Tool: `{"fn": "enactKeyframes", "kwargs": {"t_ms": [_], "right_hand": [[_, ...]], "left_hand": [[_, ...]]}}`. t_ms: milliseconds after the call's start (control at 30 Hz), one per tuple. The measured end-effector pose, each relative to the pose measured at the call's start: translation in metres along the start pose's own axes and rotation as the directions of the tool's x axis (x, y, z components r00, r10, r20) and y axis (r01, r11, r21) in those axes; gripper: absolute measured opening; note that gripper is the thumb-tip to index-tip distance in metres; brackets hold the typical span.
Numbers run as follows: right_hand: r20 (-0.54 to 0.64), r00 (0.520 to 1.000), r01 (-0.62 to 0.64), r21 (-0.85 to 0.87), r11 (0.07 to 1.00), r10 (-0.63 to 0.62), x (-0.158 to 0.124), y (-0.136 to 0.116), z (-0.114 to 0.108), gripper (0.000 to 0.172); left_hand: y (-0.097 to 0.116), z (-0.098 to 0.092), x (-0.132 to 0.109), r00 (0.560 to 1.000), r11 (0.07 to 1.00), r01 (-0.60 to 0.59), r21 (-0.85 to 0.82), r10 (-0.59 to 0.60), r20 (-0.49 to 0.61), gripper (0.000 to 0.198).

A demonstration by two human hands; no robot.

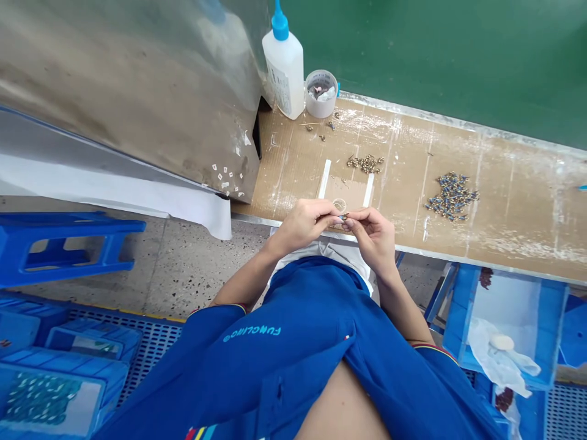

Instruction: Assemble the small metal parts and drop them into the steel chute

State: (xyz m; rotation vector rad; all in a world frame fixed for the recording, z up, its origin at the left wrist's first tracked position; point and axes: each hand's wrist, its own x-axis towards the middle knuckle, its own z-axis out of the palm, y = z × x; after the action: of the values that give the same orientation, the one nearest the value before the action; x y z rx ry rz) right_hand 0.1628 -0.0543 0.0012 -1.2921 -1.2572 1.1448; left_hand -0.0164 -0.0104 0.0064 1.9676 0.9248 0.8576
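Note:
At the table's front edge my left hand (306, 225) and my right hand (375, 237) meet, each in a pinch. Between their fingertips is a small metal piece with a blue part (343, 217), mostly covered by the fingers. A thin pale ring (339, 204) shows just behind the left fingers. Beyond the hands, a small heap of bronze-coloured metal pieces (365, 164) lies near two white strips stuck on the cardboard (403, 159). A larger heap of blue and bronze pieces (452, 195) is off to the right.
A white bottle with a blue nozzle (285, 73) and a tape roll holding scraps (321, 91) stand at the back. A metal box (183, 91) borders the left side. Below are a blue stool (68, 244) and blue bins (554, 330).

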Motion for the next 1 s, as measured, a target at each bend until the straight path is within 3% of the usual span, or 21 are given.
{"fn": "enactKeyframes", "kwargs": {"t_ms": [300,567,633,700,767,800,833,867,900,933,967,1000], "right_hand": [[0.145,0.989,-0.019,0.015,1.0,0.016,-0.001,0.01,-0.008,0.026],[0.16,0.987,-0.023,-0.038,0.999,0.029,-0.01,0.018,-0.003,0.024],[0.082,0.996,-0.02,-0.075,0.997,0.026,-0.005,0.027,-0.013,0.022],[-0.12,0.993,-0.013,-0.154,0.988,-0.006,0.006,0.042,-0.038,0.02],[-0.384,0.921,-0.033,-0.244,0.969,-0.065,0.021,0.06,-0.075,0.02],[-0.493,0.865,-0.064,-0.289,0.955,-0.091,0.029,0.069,-0.095,0.02],[-0.576,0.81,-0.11,-0.334,0.936,-0.11,0.037,0.078,-0.115,0.019],[-0.632,0.764,-0.156,-0.371,0.915,-0.126,0.044,0.086,-0.134,0.017],[-0.665,0.734,-0.196,-0.404,0.894,-0.14,0.051,0.092,-0.151,0.015],[-0.679,0.72,-0.231,-0.434,0.871,-0.147,0.057,0.098,-0.165,0.014],[-0.684,0.713,-0.262,-0.463,0.847,-0.154,0.061,0.102,-0.177,0.013],[-0.685,0.71,-0.285,-0.492,0.823,-0.164,0.064,0.105,-0.185,0.013]], "left_hand": [[-0.008,0.005,-0.001,0.989,0.99,-0.128,0.051,0.123,0.083,0.024],[-0.006,0.01,-0.011,0.997,0.998,0.021,-0.061,-0.016,0.081,0.019],[0.0,-0.002,-0.018,0.994,0.992,0.097,-0.077,-0.094,0.049,0.016],[0.005,-0.027,-0.032,0.989,0.983,0.146,-0.113,-0.147,0.006,0.021],[0.003,-0.061,-0.05,0.994,0.98,0.11,-0.164,-0.113,-0.01,0.021],[-0.002,-0.08,-0.059,0.987,0.983,0.122,-0.138,-0.135,-0.085,0.019],[-0.009,-0.097,-0.065,0.957,0.988,0.128,-0.089,-0.147,-0.251,0.019],[-0.02,-0.113,-0.068,0.857,0.994,0.102,-0.035,-0.106,-0.504,0.021],[-0.032,-0.126,-0.068,0.696,0.988,0.152,0.014,-0.097,-0.712,0.021],[-0.045,-0.137,-0.065,0.578,0.982,0.188,0.034,-0.082,-0.812,0.024],[-0.057,-0.145,-0.059,0.526,0.972,0.227,0.056,-0.074,-0.847,0.027],[-0.067,-0.15,-0.051,0.533,0.959,0.276,0.058,-0.103,-0.84,0.027]]}}
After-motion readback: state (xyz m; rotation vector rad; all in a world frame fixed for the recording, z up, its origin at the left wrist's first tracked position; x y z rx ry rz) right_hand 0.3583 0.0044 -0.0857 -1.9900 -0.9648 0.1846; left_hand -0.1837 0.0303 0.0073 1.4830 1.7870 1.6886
